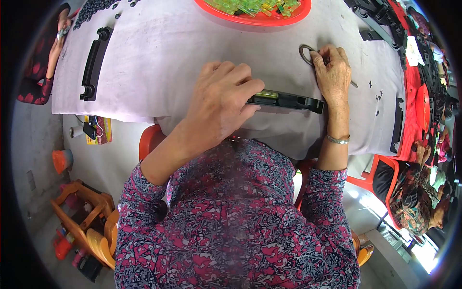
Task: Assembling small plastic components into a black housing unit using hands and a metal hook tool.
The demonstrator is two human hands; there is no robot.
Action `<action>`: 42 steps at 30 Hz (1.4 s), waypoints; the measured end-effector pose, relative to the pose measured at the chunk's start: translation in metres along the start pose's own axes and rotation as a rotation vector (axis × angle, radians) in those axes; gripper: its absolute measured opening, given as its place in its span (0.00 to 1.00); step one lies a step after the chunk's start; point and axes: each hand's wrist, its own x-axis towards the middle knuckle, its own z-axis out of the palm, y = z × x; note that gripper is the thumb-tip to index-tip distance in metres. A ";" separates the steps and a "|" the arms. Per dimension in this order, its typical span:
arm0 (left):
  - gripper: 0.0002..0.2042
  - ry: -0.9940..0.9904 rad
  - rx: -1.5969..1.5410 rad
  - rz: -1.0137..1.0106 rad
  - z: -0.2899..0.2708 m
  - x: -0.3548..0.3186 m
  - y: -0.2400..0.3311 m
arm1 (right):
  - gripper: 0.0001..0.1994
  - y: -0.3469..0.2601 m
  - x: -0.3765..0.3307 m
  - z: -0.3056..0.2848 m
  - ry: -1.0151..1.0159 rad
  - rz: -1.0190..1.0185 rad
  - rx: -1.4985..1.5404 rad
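Note:
My left hand (225,91) grips one end of a black spirit level (288,101), its fingers wrapped over the top and the thumb on the near side. A yellow-green vial (265,95) shows in the level next to my fingertips. The level's other end reaches to my right wrist. On the cloth, my right hand (332,70) is closed over a pair of scissors; a dark ring handle (303,54) sticks out on the left and a thin metal tip (355,84) on the right. My palm hides their middle.
A red tray (255,21) of yellow-green vials stands at the far side. Black level bodies lie at left (96,65) and right (397,123). Small black pieces (378,96) are scattered at right, dark beads (94,7) far left. Other people sit at both sides.

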 end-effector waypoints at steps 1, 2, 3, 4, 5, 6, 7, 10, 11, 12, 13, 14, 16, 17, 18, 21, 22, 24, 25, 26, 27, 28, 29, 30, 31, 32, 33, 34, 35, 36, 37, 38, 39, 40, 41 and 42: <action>0.17 -0.004 -0.001 -0.002 0.000 0.001 -0.001 | 0.10 0.000 0.001 0.000 0.000 0.003 0.001; 0.17 -0.007 -0.002 -0.004 0.001 0.001 -0.002 | 0.10 -0.001 0.001 -0.001 0.000 0.006 0.002; 0.17 -0.011 -0.003 -0.004 0.002 0.001 -0.003 | 0.10 -0.001 -0.001 -0.002 -0.001 0.008 -0.001; 0.17 -0.019 0.008 -0.012 0.002 0.002 -0.004 | 0.10 -0.001 0.001 -0.002 0.003 0.003 0.002; 0.17 -0.026 0.017 -0.018 0.002 0.003 -0.005 | 0.10 -0.001 0.001 -0.002 0.007 -0.002 0.004; 0.17 -0.034 0.027 -0.024 0.003 0.003 -0.007 | 0.10 -0.001 0.000 -0.003 0.009 0.000 0.006; 0.16 -0.039 0.033 -0.033 0.005 0.001 -0.013 | 0.10 -0.001 0.000 -0.001 0.010 -0.006 0.013; 0.17 -0.037 0.007 -0.050 0.011 0.001 -0.021 | 0.10 -0.002 0.000 0.000 0.010 -0.004 0.015; 0.19 -0.028 -0.018 -0.056 0.007 0.002 -0.020 | 0.10 -0.003 -0.001 -0.001 0.007 0.002 0.014; 0.20 -0.018 -0.044 -0.062 0.004 0.003 -0.020 | 0.09 -0.002 0.000 -0.001 0.003 0.004 0.018; 0.20 0.011 -0.067 -0.071 0.001 0.004 -0.022 | 0.09 -0.004 -0.001 -0.002 0.014 0.009 0.041; 0.21 0.040 -0.089 -0.080 -0.002 0.005 -0.024 | 0.09 -0.005 -0.001 -0.003 0.024 0.014 0.064; 0.21 0.119 -0.098 -0.104 -0.009 0.006 -0.030 | 0.09 -0.004 -0.001 -0.003 0.072 0.010 0.121; 0.20 0.170 -0.085 -0.119 -0.011 0.005 -0.035 | 0.09 -0.003 -0.001 -0.003 0.094 0.026 0.146; 0.19 0.221 -0.073 -0.134 -0.012 0.005 -0.040 | 0.09 -0.004 0.000 -0.005 0.116 0.042 0.172; 0.16 0.296 -0.272 -0.372 -0.012 0.003 -0.059 | 0.08 -0.004 0.001 -0.002 0.133 0.061 0.288; 0.11 0.320 -0.212 -0.350 -0.010 -0.001 -0.069 | 0.08 -0.004 0.001 0.001 0.116 0.079 0.352; 0.11 0.439 -0.560 -0.512 0.004 -0.004 -0.084 | 0.07 -0.006 0.007 0.003 0.097 0.089 0.454; 0.10 0.487 -0.747 -0.588 0.006 -0.002 -0.085 | 0.07 -0.008 0.011 0.000 0.090 0.065 0.444; 0.08 0.480 -0.789 -0.651 0.005 -0.001 -0.086 | 0.08 -0.011 0.017 -0.003 0.081 0.040 0.435; 0.07 0.474 -0.829 -0.715 0.002 0.000 -0.086 | 0.08 -0.014 0.024 -0.006 0.071 0.015 0.428; 0.08 0.468 -0.871 -0.782 0.001 -0.001 -0.085 | 0.08 -0.016 0.034 -0.007 0.061 -0.005 0.395; 0.09 0.438 -0.856 -0.785 -0.001 -0.002 -0.086 | 0.08 -0.019 0.048 -0.008 0.050 -0.022 0.365; 0.11 0.409 -0.840 -0.790 -0.002 -0.005 -0.088 | 0.08 -0.021 0.062 -0.007 0.038 -0.042 0.336; 0.14 0.384 -0.823 -0.794 -0.002 -0.008 -0.089 | 0.08 -0.020 0.077 -0.001 0.040 -0.076 0.337; 0.16 0.394 -0.785 -0.755 0.002 -0.010 -0.091 | 0.09 -0.019 0.093 0.007 0.046 -0.114 0.337; 0.18 0.405 -0.746 -0.717 0.009 -0.011 -0.092 | 0.09 -0.018 0.105 0.012 0.051 -0.154 0.339; 0.20 0.427 -0.694 -0.682 0.012 -0.011 -0.094 | 0.11 -0.016 0.117 0.019 -0.001 -0.130 0.360; 0.22 0.418 -0.706 -0.677 0.009 -0.009 -0.092 | 0.13 -0.014 0.128 0.029 0.034 -0.162 0.296; 0.25 0.410 -0.717 -0.673 0.007 -0.007 -0.087 | 0.14 -0.010 0.136 0.040 0.072 -0.194 0.233; 0.24 0.422 -0.720 -0.628 0.009 -0.009 -0.087 | 0.15 -0.013 0.145 0.050 0.105 -0.225 0.180; 0.25 0.423 -0.734 -0.584 0.012 -0.011 -0.086 | 0.18 -0.017 0.149 0.051 0.042 -0.160 0.128; 0.24 0.418 -0.703 -0.581 0.011 -0.011 -0.088 | 0.18 -0.018 0.156 0.055 0.027 -0.183 0.068; 0.24 0.404 -0.684 -0.584 0.010 -0.011 -0.085 | 0.18 -0.016 0.157 0.059 0.006 -0.198 -0.002; 0.23 0.389 -0.665 -0.586 0.009 -0.009 -0.083 | 0.18 -0.015 0.158 0.065 -0.013 -0.211 -0.073; 0.22 0.416 -0.649 -0.563 0.006 -0.007 -0.078 | 0.16 -0.014 0.159 0.070 0.033 -0.226 -0.132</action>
